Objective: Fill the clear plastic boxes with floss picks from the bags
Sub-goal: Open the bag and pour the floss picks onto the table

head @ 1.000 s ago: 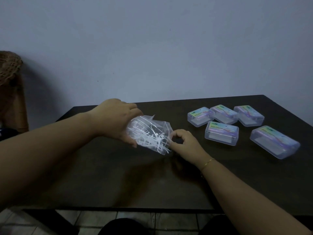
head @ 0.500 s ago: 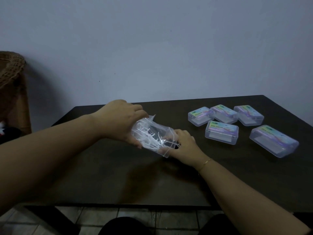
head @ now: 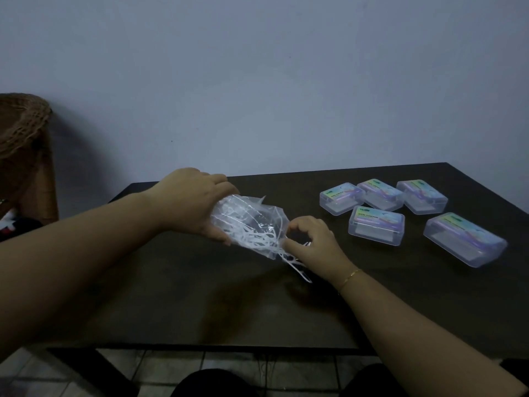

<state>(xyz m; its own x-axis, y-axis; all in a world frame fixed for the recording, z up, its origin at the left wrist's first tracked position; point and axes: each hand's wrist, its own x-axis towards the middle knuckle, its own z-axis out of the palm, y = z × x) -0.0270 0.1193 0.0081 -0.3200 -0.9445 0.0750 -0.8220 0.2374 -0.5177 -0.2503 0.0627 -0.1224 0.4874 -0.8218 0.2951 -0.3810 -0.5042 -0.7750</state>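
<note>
While the left hand (head: 191, 202) grips the closed end of a clear bag (head: 252, 222) above mid-tabletop (head: 200, 305), the right hand (head: 310, 243) pinches white floss picks (head: 289, 257) trailing from its mouth. Five lidded clear plastic boxes (head: 376, 226) cluster toward the far right corner.

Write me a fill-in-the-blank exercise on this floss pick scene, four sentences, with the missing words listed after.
1. The left hand grips a clear plastic ____ of floss picks.
2. The right hand pulls picks out at the bag's ____ end.
3. The number of clear plastic boxes on the dark table is ____.
4. All the boxes have their lids ____.

Missing words: bag; open; five; closed
</note>
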